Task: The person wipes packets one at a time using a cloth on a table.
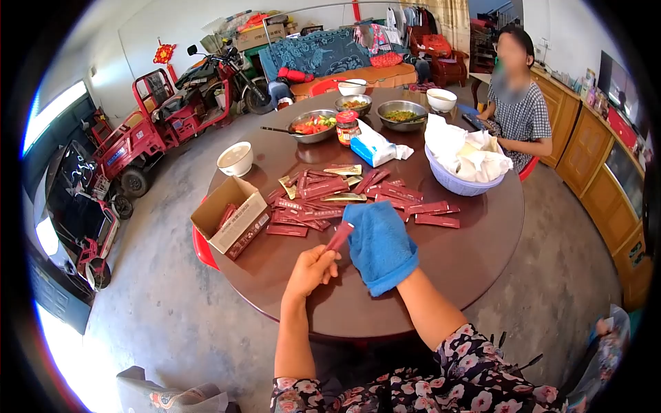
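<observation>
My left hand [311, 270] is closed around the lower end of a dark red stick sachet [339, 237], holding it upright and tilted above the table's near side. A blue terry cloth mitt [380, 244] covers my right hand [409, 281], hiding its fingers. The mitt lies right beside the sachet's upper part and seems to touch it. Just beyond both hands is a loose heap of red sachets [323, 189], with a few gold ones [344, 197] among them. An open cardboard box [241, 221] with some red sachets inside stands left of the heap.
On the round brown table [275, 289] are metal dishes of food [313, 126], a red-lidded jar [347, 129], a tissue pack [374, 149], a white bowl [235, 160] and a purple basket [460, 180]. A person [518, 103] sits at the far right. A red tricycle [138, 131] stands back left.
</observation>
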### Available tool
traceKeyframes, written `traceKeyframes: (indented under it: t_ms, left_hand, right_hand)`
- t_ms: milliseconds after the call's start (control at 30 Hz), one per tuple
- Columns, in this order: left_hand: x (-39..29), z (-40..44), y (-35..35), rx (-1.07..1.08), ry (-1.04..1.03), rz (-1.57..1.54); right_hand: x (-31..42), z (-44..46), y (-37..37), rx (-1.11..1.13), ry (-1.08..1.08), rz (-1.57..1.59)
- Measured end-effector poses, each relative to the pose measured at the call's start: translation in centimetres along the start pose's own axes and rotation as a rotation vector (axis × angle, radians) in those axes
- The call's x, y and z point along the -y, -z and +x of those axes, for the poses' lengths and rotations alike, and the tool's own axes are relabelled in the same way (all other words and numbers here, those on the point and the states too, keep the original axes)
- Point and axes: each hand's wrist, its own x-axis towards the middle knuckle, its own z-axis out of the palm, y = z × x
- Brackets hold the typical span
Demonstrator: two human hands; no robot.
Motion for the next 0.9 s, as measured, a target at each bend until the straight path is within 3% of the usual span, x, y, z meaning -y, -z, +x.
traceKeyframes:
  t_ms: [100, 167, 233, 300, 367, 400, 500, 533, 600, 633, 700, 867, 900]
  left_hand:
    - [0.4, 0.3, -0.3, -0.08, -0.034, -0.06]
    - [0.4, 0.6, -0.9, -0.105, -0.053, -0.113]
    - [1.5, 1.0, -1.4, -0.162, -0.083, -0.09]
    - [1.8, 0.8, -1.3, -0.23, -0.08, 0.041]
    - [2.6, 1.0, -0.9, -0.328, -0.204, 0.15]
    - [2.8, 1.1, -0.9, -0.42, -0.326, 0.255]
    - [1.4, 0.8, -0.9, -0.634, -0.378, 0.079]
    - [2.0, 0.8, -0.5, -0.582, -0.457, 0.194]
    - [2.4, 1.1, -0.4, -0.535, -0.467, 0.138]
    - [2.6, 1.2, -0.4, -0.489, -0.476, 0.079]
    - [2.0, 0.9, -0.2, -0.452, -0.437, 0.066]
    - [2.5, 1.2, 0.7, -0.493, -0.462, 0.113]
    - [2.6, 1.2, 0.8, -0.501, -0.464, 0.113]
  right_hand:
    - [-0.7, 0.4, -0.6, 0.028, 0.022, -0.082]
    - [0.7, 0.0, -0.8, 0.05, 0.159, 0.025]
    - [-0.8, -1.1, -4.5, 0.229, 0.117, 0.03]
    - [0.8, -1.3, -4.8, -0.114, 0.221, 0.122]
    - [1.4, -1.8, -3.4, 0.031, -0.087, 0.55]
    - [1.5, -1.7, -2.6, -0.044, 0.006, 0.444]
    - [-2.4, -2.7, -7.5, -0.133, -0.081, 0.627]
    - [-4.2, -3.1, -9.8, -0.079, -0.061, 0.682]
    - [-2.4, -2.5, -8.3, -0.021, -0.041, 0.74]
    - [-0.9, -2.6, -6.6, 0.097, 0.069, 0.234]
    - [0.7, -2.3, -4.9, 0.207, 0.174, -0.276]
    - [0.6, -2.5, -4.5, 0.155, 0.234, 0.373]
    - [0.6, -2.5, -4.2, 0.159, 0.24, 0.375]
